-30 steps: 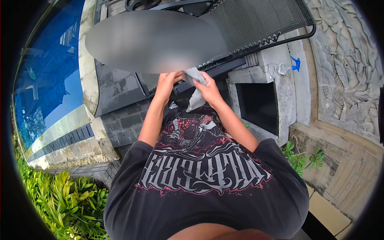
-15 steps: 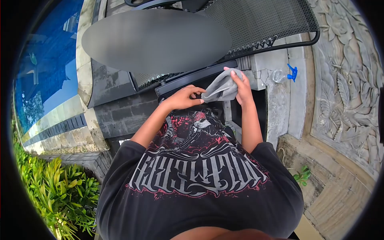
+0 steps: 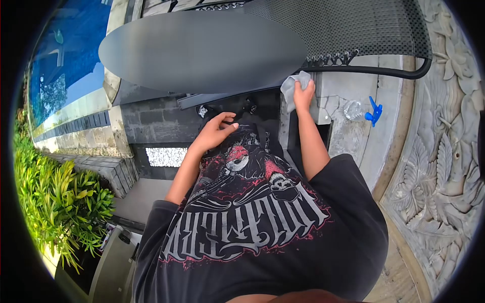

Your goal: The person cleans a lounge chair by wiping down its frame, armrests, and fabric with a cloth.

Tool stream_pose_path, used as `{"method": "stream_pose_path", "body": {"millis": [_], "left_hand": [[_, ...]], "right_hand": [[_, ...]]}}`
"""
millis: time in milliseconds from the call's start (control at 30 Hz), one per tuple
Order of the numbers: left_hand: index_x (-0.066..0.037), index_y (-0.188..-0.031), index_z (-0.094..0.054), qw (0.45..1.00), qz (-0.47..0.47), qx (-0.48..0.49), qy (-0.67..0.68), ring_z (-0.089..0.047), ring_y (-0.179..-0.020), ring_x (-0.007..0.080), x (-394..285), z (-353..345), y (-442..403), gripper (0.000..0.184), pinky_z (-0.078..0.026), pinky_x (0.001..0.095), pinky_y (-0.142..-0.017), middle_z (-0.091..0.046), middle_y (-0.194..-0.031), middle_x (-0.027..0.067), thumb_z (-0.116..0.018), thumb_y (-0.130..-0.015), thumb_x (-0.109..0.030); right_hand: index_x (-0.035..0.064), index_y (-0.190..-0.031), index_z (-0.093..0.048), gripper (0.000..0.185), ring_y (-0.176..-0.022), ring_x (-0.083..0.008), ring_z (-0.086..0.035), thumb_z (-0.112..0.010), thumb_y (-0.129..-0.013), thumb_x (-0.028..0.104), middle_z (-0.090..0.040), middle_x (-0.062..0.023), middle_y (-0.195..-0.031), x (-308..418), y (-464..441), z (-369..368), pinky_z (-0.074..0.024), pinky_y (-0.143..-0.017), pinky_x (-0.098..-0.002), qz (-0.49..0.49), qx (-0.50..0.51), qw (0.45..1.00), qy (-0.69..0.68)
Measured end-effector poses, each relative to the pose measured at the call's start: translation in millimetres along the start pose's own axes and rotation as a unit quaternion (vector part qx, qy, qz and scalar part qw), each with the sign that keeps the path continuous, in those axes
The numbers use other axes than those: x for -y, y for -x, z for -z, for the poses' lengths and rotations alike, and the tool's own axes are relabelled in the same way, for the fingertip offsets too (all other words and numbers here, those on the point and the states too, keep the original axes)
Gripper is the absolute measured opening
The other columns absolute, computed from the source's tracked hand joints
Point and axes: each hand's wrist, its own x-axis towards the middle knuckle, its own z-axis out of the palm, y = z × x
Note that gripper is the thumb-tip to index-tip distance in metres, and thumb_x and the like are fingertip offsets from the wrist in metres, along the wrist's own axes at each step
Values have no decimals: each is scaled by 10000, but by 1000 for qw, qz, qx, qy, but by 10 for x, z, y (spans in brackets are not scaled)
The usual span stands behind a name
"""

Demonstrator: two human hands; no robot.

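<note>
My right hand [image 3: 304,95] grips a crumpled grey cloth [image 3: 289,91] at the black frame edge of a mesh lounger [image 3: 364,30]. Part of the cloth sticks out to the left of the fingers. In front of my shirt, my left hand [image 3: 218,131] hovers with its fingers apart and nothing in it. A large blurred oval hides the lounger's left part. To the right of the cloth, a clear spray bottle [image 3: 353,110] with a blue trigger head lies on the stone ledge.
A blue pool [image 3: 76,65] with a stone edge lies at the upper left. Green plants [image 3: 60,197] grow at the lower left. A carved stone relief [image 3: 439,177] runs along the right side. A grey chair-like shape [image 3: 113,265] stands at the lower left.
Both hands were on the cloth; my left hand has let go and drawn back. My right hand has carried the cloth up and right to the lounger's frame. The view has shifted.
</note>
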Motion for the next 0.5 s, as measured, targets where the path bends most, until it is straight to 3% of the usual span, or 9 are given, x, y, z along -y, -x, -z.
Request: {"method": "stream_pose_path", "body": {"millis": [33,67,267,500], "left_hand": [[-26,-1334,-606,1000,19,-20,-2,-616,-900,131,52,10,43,479,-526,302,-842,-659,-1149,97,-733,-952,-286],[-27,-1328,-609,999,25,-40,-6,-613,-899,131,104,10,95,473,-528,303,-837,-660,-1152,101,-735,-949,-282],[-8,-1328,-602,991,43,-126,-32,-619,-917,153,42,-68,375,479,-529,321,-858,-659,-1159,126,-733,-949,-270],[0,-1329,-599,993,35,-82,-73,-627,-953,196,-146,-223,207,496,-524,345,-886,-664,-1168,138,-732,-939,-277]], "right_hand": [[-74,-1331,-509,608,-1230,-427,-532,-734,-866,246,-547,-267,-1297,-130,-44,-63,-423,-1053,-470,59,14,996,72],[-48,-1342,-506,588,-1218,-455,-506,-730,-879,238,-525,-275,-1274,-250,-97,-133,-431,-1026,-484,116,-20,992,50],[-47,-1316,-509,509,-1132,-414,-519,-722,-893,140,-470,-218,-1209,422,-401,377,-451,-945,-490,176,-199,964,5],[-68,-1292,-520,533,-1081,-352,-472,-768,-876,155,-440,-192,-1151,1161,-884,1551,-436,-903,-453,274,-304,909,80]]}}
